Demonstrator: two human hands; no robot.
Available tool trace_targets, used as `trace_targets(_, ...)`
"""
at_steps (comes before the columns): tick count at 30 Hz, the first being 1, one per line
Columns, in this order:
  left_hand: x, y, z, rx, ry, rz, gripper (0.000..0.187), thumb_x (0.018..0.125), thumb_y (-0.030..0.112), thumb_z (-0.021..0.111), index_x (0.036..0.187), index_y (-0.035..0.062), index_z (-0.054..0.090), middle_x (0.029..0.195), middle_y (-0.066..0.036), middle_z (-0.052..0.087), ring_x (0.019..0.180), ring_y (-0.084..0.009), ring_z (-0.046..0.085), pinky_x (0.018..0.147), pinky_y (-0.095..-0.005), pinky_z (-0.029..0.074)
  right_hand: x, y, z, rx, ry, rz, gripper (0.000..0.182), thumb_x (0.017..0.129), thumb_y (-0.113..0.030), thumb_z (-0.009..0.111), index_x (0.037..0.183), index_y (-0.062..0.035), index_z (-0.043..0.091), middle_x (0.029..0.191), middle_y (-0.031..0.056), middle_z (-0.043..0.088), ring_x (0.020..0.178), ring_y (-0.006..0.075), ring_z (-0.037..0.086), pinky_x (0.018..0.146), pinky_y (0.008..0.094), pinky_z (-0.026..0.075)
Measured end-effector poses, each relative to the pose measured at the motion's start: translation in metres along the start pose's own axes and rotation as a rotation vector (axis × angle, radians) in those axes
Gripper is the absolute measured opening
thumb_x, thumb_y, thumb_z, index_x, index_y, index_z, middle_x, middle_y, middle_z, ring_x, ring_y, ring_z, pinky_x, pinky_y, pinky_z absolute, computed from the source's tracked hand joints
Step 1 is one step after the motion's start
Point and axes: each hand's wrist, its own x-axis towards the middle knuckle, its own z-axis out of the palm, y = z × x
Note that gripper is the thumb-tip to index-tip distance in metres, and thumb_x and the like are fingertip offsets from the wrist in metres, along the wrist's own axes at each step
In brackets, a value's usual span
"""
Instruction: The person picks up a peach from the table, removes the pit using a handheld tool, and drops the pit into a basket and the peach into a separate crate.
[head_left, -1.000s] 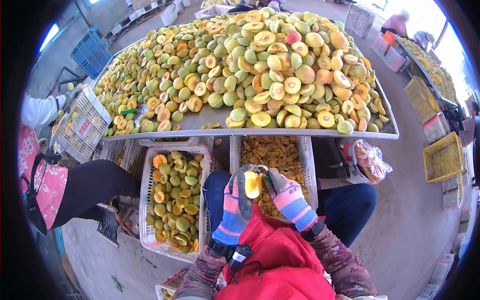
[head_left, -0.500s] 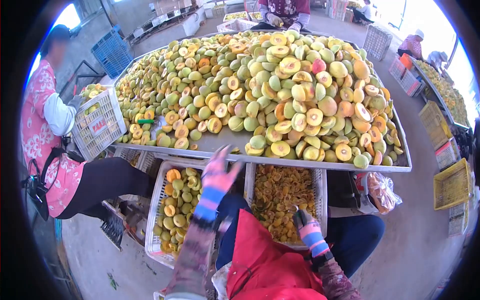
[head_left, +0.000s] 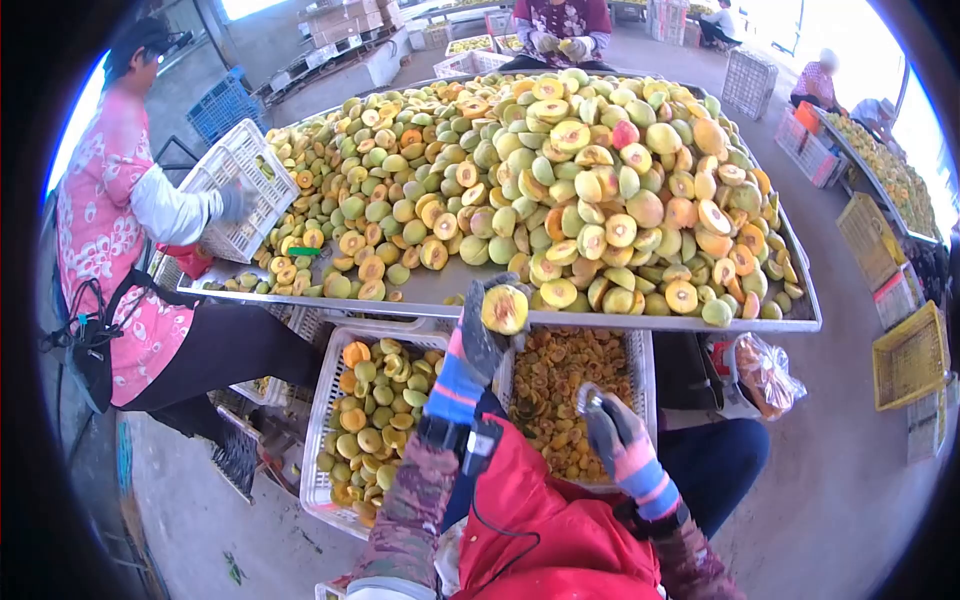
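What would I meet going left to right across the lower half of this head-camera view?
Pink-topped person, white plastic crate of green-yellow fruit halves, pink-and-blue-gloved left hand, matching gloved right hand, clear plastic bag, yellow rectangular plastic crate.

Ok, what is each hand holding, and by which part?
Left hand: a cut fruit, by its skin side. Right hand: a metal tool, tip exposed, gripped part hidden.

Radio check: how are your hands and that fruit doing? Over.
Left hand holding cut fruit, flesh showing. Right hand holding small metal tool, apart from fruit. Nothing visible blocking between them.
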Motion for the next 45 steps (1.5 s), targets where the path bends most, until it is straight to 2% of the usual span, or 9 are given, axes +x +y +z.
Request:
trace_targets(3, -0.043, -0.021, 0.058, 0.699, 0.136, 0.204, 0.038, 0.094, 0.026, 0.047, 0.122, 0.0003, 0.046, 0.109, -0.013, 0.060, 0.086, -0.0187, 0.061, 0.072, -0.0267, 0.051, 0.034, -0.054, -0.007, 0.232, 0.119, 0.049, 0.009, 0.088, -0.009, 0.053, 0.093, -0.0015, 0.054, 0.076, 0.0208, 0.058, 0.070, 0.0414, 0.057, 0.057, 0.0417, 0.045)
trace_targets(15, -0.082, -0.071, 0.112, 1.112, 0.444, 0.613, 0.048, 0.096, 0.043, 0.038, 0.096, -0.0006, 0.057, 0.087, -0.010, 0.062, 0.079, -0.0182, 0.060, 0.075, -0.0292, 0.049, 0.019, -0.082, 0.011, -0.188, 0.159, 0.133, 0.019, 0.085, -0.014, 0.057, 0.098, -0.0009, 0.052, 0.075, 0.0228, 0.058, 0.070, 0.0415, 0.058, 0.056, 0.0461, 0.045)
trace_targets(20, -0.083, -0.064, 0.115, 0.238, 0.189, 0.424, 0.054, 0.095, 0.051, 0.031, 0.080, 0.0021, 0.048, 0.080, -0.018, 0.056, 0.073, -0.0274, 0.058, 0.062, -0.0360, 0.052, 0.009, -0.071, 0.013, 0.102, 0.087, -0.006, 0.020, 0.086, -0.010, 0.055, 0.101, 0.0010, 0.051, 0.074, 0.0191, 0.060, 0.066, 0.0367, 0.060, 0.057, 0.0408, 0.046)
trace_targets(26, -0.079, -0.044, 0.108, 0.787, -0.187, 0.605, 0.036, 0.090, 0.024, 0.054, 0.066, -0.0017, 0.059, 0.073, -0.012, 0.062, 0.062, -0.0155, 0.060, 0.054, -0.0265, 0.047, -0.003, -0.047, 0.004, 1.092, -0.350, 0.435, 0.011, 0.090, -0.009, 0.049, 0.097, -0.0045, 0.057, 0.077, 0.0028, 0.057, 0.070, 0.0142, 0.056, 0.059, 0.0279, 0.044)
trace_targets(30, -0.088, -0.056, 0.104, 0.608, -0.087, 0.389, 0.033, 0.090, 0.023, 0.055, 0.069, -0.0021, 0.059, 0.072, -0.010, 0.062, 0.063, -0.0145, 0.059, 0.058, -0.0256, 0.047, -0.009, -0.046, 0.000, 0.302, -0.350, 0.075, 0.016, 0.096, -0.017, 0.042, 0.101, -0.0115, 0.056, 0.085, -0.0020, 0.057, 0.074, 0.0106, 0.055, 0.057, 0.0262, 0.044)
trace_targets(33, -0.093, -0.054, 0.096, 0.581, -0.061, 0.242, 0.034, 0.094, 0.022, 0.049, 0.073, -0.0027, 0.060, 0.075, -0.010, 0.062, 0.066, -0.0158, 0.059, 0.061, -0.0276, 0.048, -0.011, -0.050, 0.000, 1.144, -0.429, 0.612, 0.016, 0.093, -0.024, 0.053, 0.090, -0.0086, 0.058, 0.067, -0.0029, 0.053, 0.054, 0.0093, 0.049, 0.048, 0.0246, 0.040)
trace_targets(37, -0.083, -0.064, 0.082, 0.755, -0.150, 0.343, 0.038, 0.097, 0.030, 0.043, 0.078, -0.0001, 0.056, 0.073, -0.011, 0.059, 0.075, -0.0217, 0.059, 0.070, -0.0317, 0.048, 0.007, -0.048, -0.024, 1.243, -0.757, 0.551, 0.025, 0.097, -0.032, 0.044, 0.091, -0.0102, 0.054, 0.065, -0.0041, 0.048, 0.049, 0.0055, 0.042, 0.041, 0.0203, 0.031)
trace_targets(41, -0.059, -0.074, 0.081, -0.381, -0.265, -0.169, 0.055, 0.093, 0.055, 0.033, 0.069, 0.0070, 0.047, 0.070, -0.012, 0.054, 0.066, -0.0286, 0.053, 0.060, -0.0395, 0.044, 0.009, -0.055, -0.032, 1.018, -0.690, 0.559, 0.032, 0.096, -0.035, 0.043, 0.084, -0.0065, 0.053, 0.062, -0.0019, 0.046, 0.046, 0.0049, 0.038, 0.040, 0.0197, 0.028)
trace_targets(45, -0.058, -0.063, 0.065, -0.365, 0.097, -0.071, 0.051, 0.091, 0.052, 0.041, 0.096, 0.0046, 0.057, 0.097, -0.016, 0.057, 0.093, -0.0344, 0.057, 0.084, -0.0531, 0.047, -0.009, -0.002, -0.035, 0.707, -0.549, 0.560, 0.032, 0.095, -0.032, 0.045, 0.099, -0.0028, 0.057, 0.066, 0.0017, 0.054, 0.055, 0.0109, 0.051, 0.049, 0.0229, 0.040)
